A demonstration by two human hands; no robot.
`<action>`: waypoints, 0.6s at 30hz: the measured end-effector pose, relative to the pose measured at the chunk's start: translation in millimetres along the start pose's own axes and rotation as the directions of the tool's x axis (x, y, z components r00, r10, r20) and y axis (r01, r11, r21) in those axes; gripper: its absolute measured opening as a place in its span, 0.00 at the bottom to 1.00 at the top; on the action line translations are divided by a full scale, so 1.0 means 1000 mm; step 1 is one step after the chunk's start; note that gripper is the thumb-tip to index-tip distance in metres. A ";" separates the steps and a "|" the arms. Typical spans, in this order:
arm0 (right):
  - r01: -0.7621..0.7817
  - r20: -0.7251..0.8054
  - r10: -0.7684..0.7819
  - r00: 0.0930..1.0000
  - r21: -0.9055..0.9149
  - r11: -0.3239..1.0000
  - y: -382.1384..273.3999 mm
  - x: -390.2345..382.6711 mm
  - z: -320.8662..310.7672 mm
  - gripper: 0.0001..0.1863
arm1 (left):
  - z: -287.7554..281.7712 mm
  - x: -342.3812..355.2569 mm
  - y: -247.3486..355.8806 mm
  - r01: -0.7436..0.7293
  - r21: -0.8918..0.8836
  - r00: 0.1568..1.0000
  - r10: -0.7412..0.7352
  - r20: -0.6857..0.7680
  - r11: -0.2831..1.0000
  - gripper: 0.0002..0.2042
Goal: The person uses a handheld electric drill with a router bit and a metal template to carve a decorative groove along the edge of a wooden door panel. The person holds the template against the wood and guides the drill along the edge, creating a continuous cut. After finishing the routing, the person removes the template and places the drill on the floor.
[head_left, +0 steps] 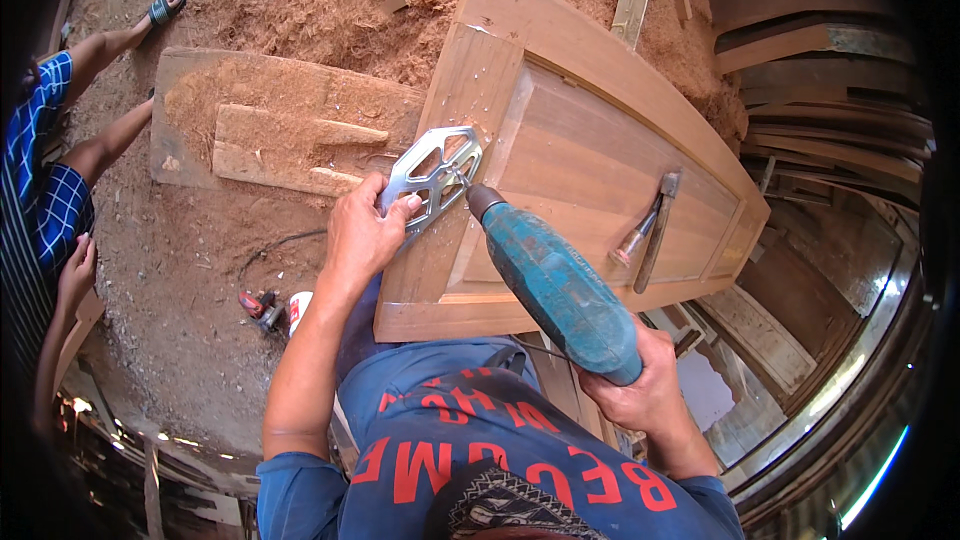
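Note:
My left hand (370,225) grips a silver metal plate with cut-out openings (430,175), resting on the left stile of a wooden panel door (600,160). My right hand (640,380) is closed round the handle of a teal power drill (555,290), angled up-left so its bit reaches the plate near its middle. On the door's panel, right of the drill, lie a hammer (658,230) and another slim tool with a clear handle (632,240) beside it.
A dusty board (185,120) lies left of the door amid wood shavings (350,10). A red and black power tool (262,310) and white container (298,310) sit on the ground. Another person's legs (105,140) are at left. Stacked planks (820,70) stand at right.

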State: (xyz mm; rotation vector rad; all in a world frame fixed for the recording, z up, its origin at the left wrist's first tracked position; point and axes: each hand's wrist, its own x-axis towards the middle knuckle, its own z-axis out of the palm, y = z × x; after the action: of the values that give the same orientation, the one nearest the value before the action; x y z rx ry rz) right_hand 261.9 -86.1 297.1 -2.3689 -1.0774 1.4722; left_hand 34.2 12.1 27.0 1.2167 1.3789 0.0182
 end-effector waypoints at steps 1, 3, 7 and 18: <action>-0.003 -0.002 0.003 1.000 0.004 1.000 0.001 0.000 0.000 0.21 | 0.000 0.000 0.002 -0.001 0.002 1.000 0.001 -0.003 1.000 0.17; 0.014 -0.011 -0.014 1.000 0.003 1.000 0.002 0.001 0.002 0.21 | 0.000 0.000 0.002 -0.008 0.008 1.000 0.009 -0.007 1.000 0.17; -0.008 -0.003 0.008 1.000 0.007 1.000 0.002 0.004 0.001 0.21 | 0.000 0.001 0.002 -0.002 0.018 1.000 0.002 0.000 1.000 0.17; -0.021 0.026 0.021 0.999 -0.009 1.000 -0.005 0.005 -0.002 0.21 | -0.003 0.000 0.005 -0.013 0.053 1.000 0.013 0.003 0.999 0.17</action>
State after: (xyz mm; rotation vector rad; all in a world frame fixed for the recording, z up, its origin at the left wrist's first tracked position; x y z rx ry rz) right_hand 262.3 -78.4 296.9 -2.3808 -1.0707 1.5120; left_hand 35.4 16.4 31.0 1.2695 1.3771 -0.0107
